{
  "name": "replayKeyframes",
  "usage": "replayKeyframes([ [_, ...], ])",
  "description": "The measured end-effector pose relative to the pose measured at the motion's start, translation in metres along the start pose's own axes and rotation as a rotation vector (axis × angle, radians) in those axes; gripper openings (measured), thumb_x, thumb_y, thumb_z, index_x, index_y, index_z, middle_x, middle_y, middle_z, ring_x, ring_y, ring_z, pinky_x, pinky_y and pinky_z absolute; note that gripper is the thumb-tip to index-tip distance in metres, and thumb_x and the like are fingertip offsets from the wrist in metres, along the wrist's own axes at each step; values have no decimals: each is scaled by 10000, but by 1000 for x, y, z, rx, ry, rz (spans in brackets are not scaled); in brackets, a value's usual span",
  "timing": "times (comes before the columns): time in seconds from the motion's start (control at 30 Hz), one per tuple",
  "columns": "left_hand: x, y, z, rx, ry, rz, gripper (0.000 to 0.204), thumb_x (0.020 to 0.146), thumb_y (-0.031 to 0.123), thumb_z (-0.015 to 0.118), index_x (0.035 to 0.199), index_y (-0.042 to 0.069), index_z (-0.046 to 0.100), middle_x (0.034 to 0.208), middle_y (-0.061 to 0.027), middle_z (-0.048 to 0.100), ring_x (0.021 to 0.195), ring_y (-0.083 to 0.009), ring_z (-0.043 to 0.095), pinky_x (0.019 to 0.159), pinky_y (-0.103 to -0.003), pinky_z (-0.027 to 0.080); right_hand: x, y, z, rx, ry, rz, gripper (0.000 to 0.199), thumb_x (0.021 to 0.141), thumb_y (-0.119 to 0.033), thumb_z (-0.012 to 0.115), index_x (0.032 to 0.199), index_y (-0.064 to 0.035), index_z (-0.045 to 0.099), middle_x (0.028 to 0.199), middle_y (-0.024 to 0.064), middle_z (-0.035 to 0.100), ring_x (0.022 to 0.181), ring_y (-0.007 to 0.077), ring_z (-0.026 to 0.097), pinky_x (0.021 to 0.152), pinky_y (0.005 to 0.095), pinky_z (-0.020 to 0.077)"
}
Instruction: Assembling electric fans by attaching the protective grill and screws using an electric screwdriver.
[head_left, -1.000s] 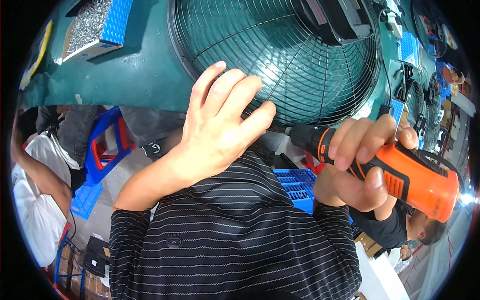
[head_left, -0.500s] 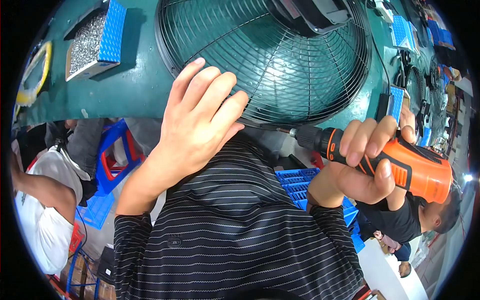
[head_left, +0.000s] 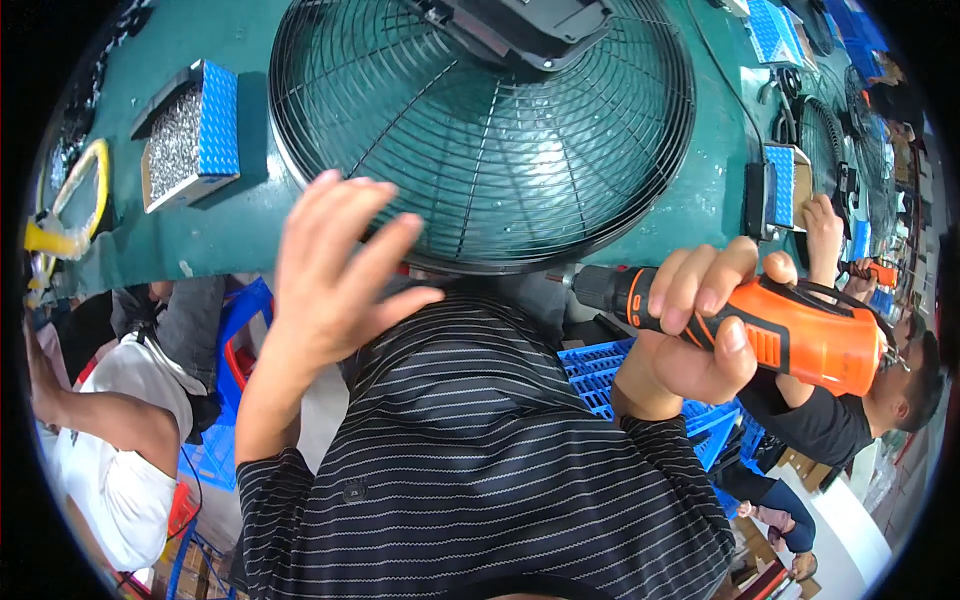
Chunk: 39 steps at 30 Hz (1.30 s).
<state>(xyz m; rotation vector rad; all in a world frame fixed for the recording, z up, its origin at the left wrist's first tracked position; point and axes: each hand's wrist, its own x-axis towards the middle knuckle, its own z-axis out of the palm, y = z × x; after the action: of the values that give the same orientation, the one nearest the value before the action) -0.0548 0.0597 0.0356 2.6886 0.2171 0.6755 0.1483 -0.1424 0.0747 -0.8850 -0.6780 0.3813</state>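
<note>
A round black wire fan guard [head_left: 470, 190] lies on the green table in front of me, with a black motor housing [head_left: 530, 30] at its far middle. My left hand [head_left: 345, 270] is at the guard's near left rim, fingers spread and slightly blurred. Whether its fingertips touch the rim, I cannot tell. My right hand [head_left: 700, 320] is wrapped round an orange and black cordless screwdriver [head_left: 790, 335]. The tool's chuck points left, just below the guard's near right edge. The tip is small and hard to make out.
On the left of the green table [head_left: 255, 215] stand a blue-and-white box of small metal screws [head_left: 175, 145] and a yellow ring-shaped item [head_left: 95, 175]. Another blue box [head_left: 780, 185] stands right, near a co-worker's hand [head_left: 823, 240]. Blue plastic crates [head_left: 595, 370] are below. People sit either side.
The fan guard sits farther left, and its spokes lie at a different angle. My left hand has moved left, its fingers spread wider. The screwdriver stays in my right hand. The view has shifted too.
</note>
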Motion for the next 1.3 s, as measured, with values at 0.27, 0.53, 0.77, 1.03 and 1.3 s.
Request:
replayKeyframes([
  [0.27,1,-122,-106,388,-44,-544,240,876,128,698,1083,10,666,918,-97,641,677,-201,537,658,-334,467,-7,-9,-14,60,110,90,535,834,-138,726,1291,-137,448,817,58,532,599,199,573,551,346,503],
  [0.53,-6,-194,-104,33,-303,-741,128,852,53,671,936,-44,664,799,-50,650,738,-106,559,680,-279,466,-8,-38,-59,1,217,-251,493,868,-115,557,1344,-54,444,870,89,539,591,177,528,541,326,478],
  [0.77,-13,-198,-117,184,-263,-711,211,916,110,670,1071,-30,693,908,-84,701,821,-142,611,754,-282,478,-17,-54,-76,-17,246,-264,509,868,-119,582,1355,-72,445,864,86,525,622,194,544,580,349,484],
  [1.03,5,-46,-60,-363,219,-616,29,899,13,662,921,-5,661,936,-52,627,833,-104,553,749,-233,453,-11,-49,-47,77,177,-196,537,870,-178,632,1372,-84,462,838,68,503,574,167,528,539,321,461],
  [1.3,-25,72,41,-1855,-46,-911,81,942,41,642,1019,19,649,913,-112,635,640,-86,532,493,-195,377,4,-33,-8,272,-120,-163,607,888,-125,645,1419,-59,358,887,80,521,603,181,581,507,316,516],
])
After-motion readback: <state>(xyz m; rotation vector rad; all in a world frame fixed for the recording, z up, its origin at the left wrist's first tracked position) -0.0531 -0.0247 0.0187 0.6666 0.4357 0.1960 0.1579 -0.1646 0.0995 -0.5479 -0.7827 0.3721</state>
